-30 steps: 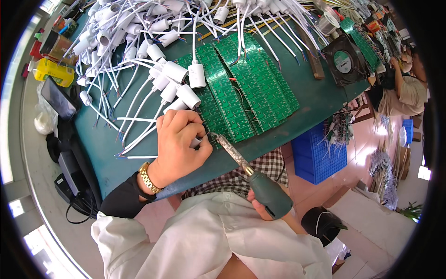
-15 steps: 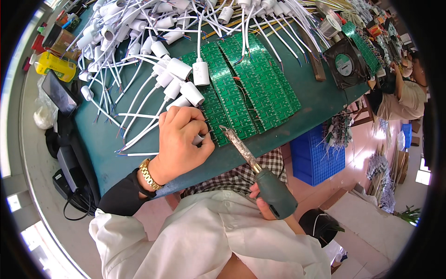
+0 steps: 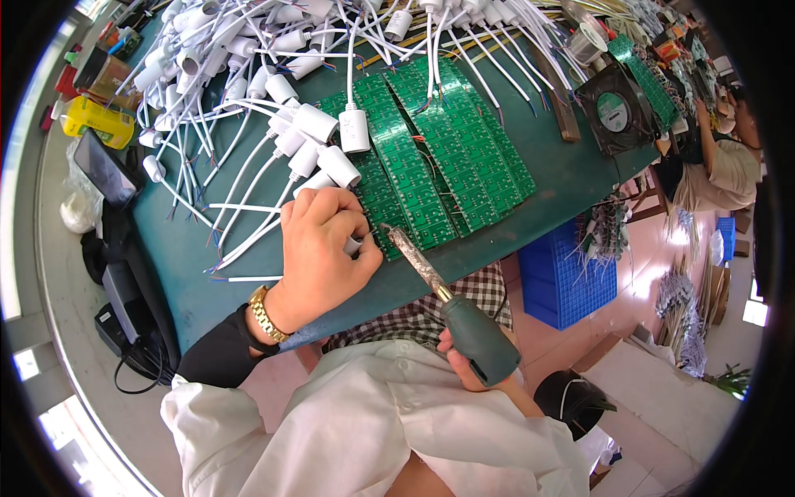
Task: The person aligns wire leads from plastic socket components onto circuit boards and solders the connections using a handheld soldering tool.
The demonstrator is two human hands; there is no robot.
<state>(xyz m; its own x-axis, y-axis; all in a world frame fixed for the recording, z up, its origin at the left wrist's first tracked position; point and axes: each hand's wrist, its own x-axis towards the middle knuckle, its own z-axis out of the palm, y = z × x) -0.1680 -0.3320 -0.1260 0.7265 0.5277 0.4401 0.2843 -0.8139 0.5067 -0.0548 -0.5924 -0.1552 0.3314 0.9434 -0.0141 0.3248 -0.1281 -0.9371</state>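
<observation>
My left hand (image 3: pixel 321 244) is closed at the near left edge of the green circuit boards (image 3: pixel 476 170). A small part of a white cylindrical piece (image 3: pixel 353 246) shows between its curled fingers; the rest is hidden. My right hand (image 3: pixel 465 369) grips a soldering iron (image 3: pixel 480 338) by its dark green handle. The iron's tip rests at or just above the nearest board, close to my left fingertips; contact cannot be made out. White corded lamp sockets (image 3: pixel 338 166) lie just beyond my left hand, and one white socket (image 3: pixel 354 131) lies on the boards.
More white sockets and cords (image 3: pixel 240 41) are heaped at the back. A black fan (image 3: pixel 614 112) and a solder spool (image 3: pixel 586 43) stand at the right. A yellow bottle (image 3: pixel 98 122) is at far left; a blue crate (image 3: pixel 571 277) sits below the table's right edge. Another person (image 3: pixel 720 178) is at right.
The soldering iron has shifted slightly left, its tip closer to my left fingertips. My left hand stays nearly in place.
</observation>
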